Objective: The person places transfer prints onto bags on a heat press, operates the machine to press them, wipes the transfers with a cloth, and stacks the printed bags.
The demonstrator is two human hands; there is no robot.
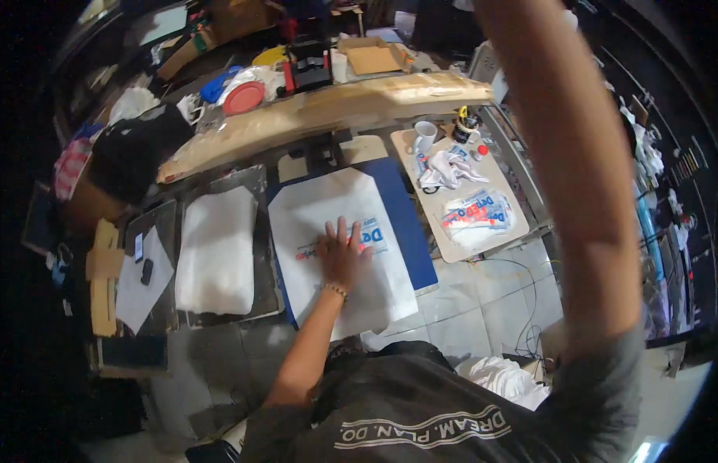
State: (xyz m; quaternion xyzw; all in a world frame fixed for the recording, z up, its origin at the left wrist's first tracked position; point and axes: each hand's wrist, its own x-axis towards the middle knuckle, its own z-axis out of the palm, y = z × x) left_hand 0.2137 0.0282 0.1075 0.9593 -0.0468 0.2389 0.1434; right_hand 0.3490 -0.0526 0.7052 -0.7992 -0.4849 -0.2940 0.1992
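Observation:
My left hand (pixel 342 256) lies flat with its fingers spread on a white sheet (pixel 313 208) that has cut-off upper corners. Red and blue print (pixel 370 233) shows on the sheet beside and partly beneath my fingers. Under the sheet is a blue board (pixel 409 224), visible along its right side. My right arm (pixel 571 154) is raised across the right of the view, and its hand is beyond the upper edge. A second board, to the left, bears a stack of white sheets (pixel 216 251).
Rightward, a beige board (pixel 451 248) carries printed plastic pieces (pixel 476 216), a crumpled white cloth (pixel 453 170), a white mug (pixel 424 137) and a cup of tools (pixel 465 130). A long wrapped roll (pixel 328 109) spans the back. Cables (pixel 532 309) trail over the tiled floor.

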